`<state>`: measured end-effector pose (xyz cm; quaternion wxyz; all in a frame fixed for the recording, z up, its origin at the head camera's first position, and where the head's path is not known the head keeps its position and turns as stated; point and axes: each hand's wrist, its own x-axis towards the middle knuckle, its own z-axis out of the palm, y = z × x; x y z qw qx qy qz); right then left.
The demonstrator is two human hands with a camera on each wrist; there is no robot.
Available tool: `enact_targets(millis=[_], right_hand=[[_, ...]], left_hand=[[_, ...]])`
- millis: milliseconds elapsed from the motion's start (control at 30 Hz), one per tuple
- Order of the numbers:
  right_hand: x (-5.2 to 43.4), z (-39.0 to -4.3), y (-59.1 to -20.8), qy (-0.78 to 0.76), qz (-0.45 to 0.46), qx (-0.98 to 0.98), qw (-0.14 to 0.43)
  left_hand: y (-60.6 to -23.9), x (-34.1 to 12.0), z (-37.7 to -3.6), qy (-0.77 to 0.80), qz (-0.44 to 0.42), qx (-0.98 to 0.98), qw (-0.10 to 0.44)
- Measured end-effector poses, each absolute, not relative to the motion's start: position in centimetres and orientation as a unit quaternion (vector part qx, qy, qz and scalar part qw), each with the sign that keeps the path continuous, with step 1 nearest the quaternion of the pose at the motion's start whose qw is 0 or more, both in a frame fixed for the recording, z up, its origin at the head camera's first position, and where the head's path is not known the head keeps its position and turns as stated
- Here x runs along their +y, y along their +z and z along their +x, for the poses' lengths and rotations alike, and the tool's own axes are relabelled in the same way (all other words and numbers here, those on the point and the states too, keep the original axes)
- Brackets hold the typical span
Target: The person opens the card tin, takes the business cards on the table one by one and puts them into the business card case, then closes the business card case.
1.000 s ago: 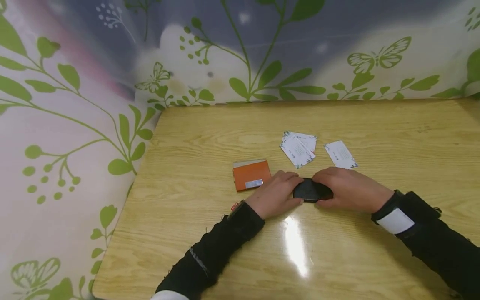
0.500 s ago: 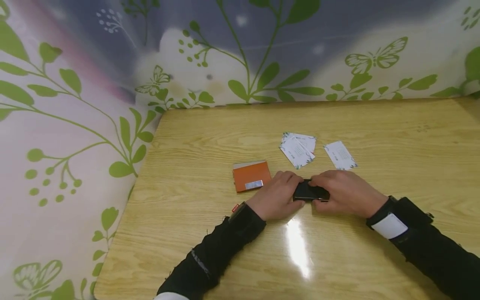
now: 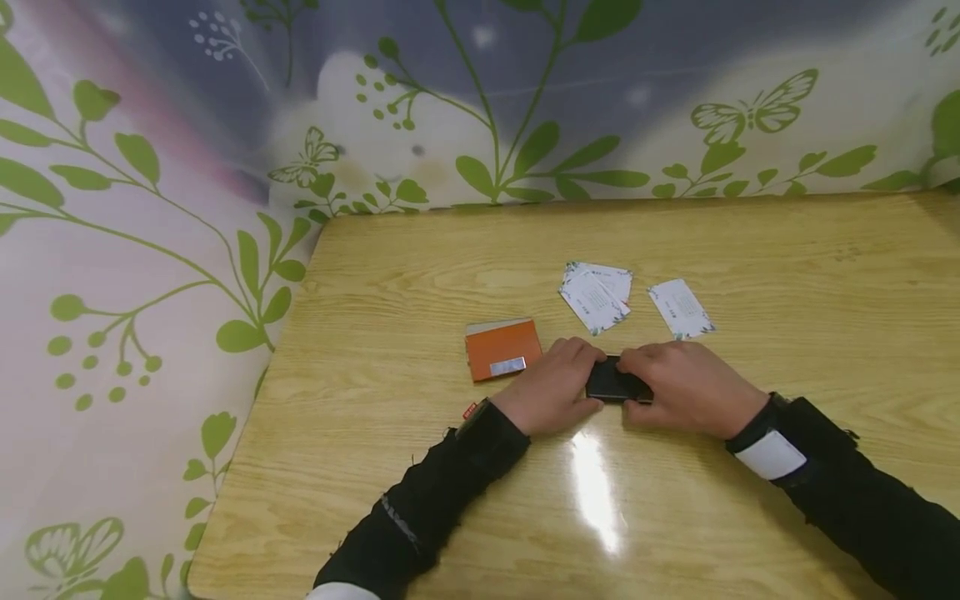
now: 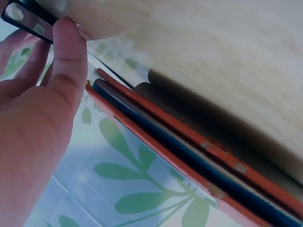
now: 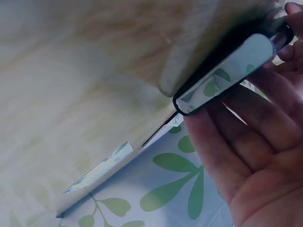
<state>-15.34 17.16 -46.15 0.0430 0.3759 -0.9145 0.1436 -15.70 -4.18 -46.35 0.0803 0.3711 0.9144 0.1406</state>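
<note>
Hands: left hand (image 3: pixel 551 390) and right hand (image 3: pixel 678 385) both grip black case (image 3: pixel 613 384); card (image 3: pixel 680 308) print unreadable.

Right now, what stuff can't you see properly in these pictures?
- Black case: head view, mostly covered by the left hand and right hand.
- Print on the white cards: head view, too small to read.
- Orange case: left wrist view, cut off by the edge, blurred.
</note>
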Motion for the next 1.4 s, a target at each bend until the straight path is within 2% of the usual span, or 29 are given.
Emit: enact_targets(millis=[300,500,767,1000,1200,1400], right_hand=[[17.4,-16.1,-45.8,0.144,0.384,-0.91,0.061],[18.6,-16.8,-44.9,0.194,0.373,-0.907,0.012],[18.8,-19.4,-44.3,0.242,0.286,-0.927,-0.031],[18.7,-20.5,-45.5,0.212,0.273,-0.938,-0.019],[18.9,-20.8,-45.8,0.18,0.275,-0.943,-0.041],[19.7,-21.5,-45.5,0.203,0.187,-0.961,-0.034]], left_hand=[[-46.2,-4.3,-16.0,0.169,0.37,0.909,0.09],[-46.1,-4.2,-16.0,0.206,0.338,0.911,0.112],[-46.1,-4.4,-16.0,0.232,0.331,0.909,0.101],[-46.3,-4.4,-15.6,0.154,0.36,0.917,0.079],[-46.3,-4.5,-15.6,0.127,0.37,0.917,0.073],[-46.2,-4.5,-15.5,0.135,0.367,0.917,0.08]])
